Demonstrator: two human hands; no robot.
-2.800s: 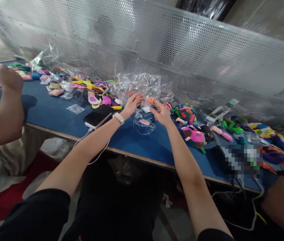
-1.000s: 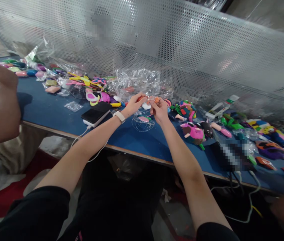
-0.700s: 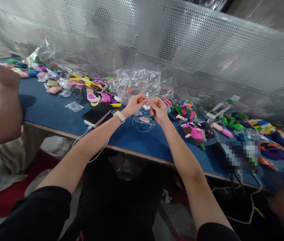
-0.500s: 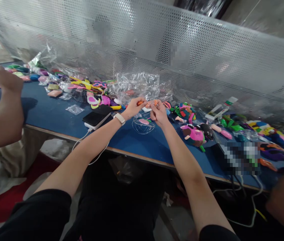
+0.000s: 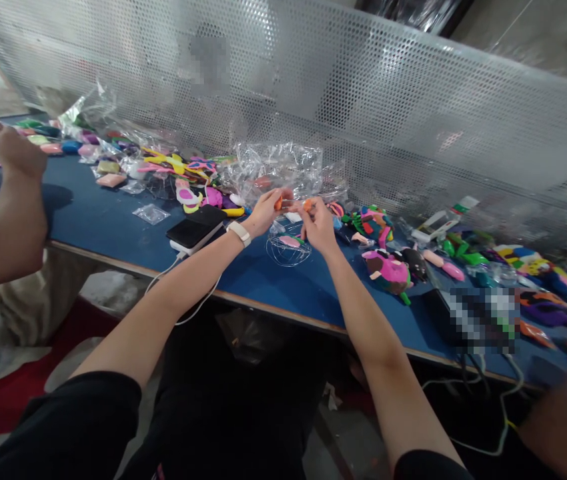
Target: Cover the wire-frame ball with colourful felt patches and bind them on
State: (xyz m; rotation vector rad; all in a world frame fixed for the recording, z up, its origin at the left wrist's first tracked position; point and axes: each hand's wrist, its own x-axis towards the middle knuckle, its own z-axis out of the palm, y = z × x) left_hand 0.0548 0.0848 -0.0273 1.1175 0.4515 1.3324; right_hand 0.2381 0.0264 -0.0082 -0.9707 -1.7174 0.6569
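My left hand, with a pale watch band at the wrist, pinches a lump of orange modelling clay. Facing it, my right hand has its fingertips closed on another bit of orange clay. Both hands are raised a little over the blue table, close together; whether the two bits join is too small to tell. Just below them lies a loose coil of thin clear strand around a pink clay piece with some green beside it.
Crumpled clear bags lie behind my hands, against a perforated metal screen. A power bank with a phone sits left. Colourful clay figures stand right. Co-workers' arms reach in from both sides.
The orange bits have turned slightly in my fingers, and my hands stay nearly in place. The co-worker's hand at the right edge has moved lower. The view has shifted a little.
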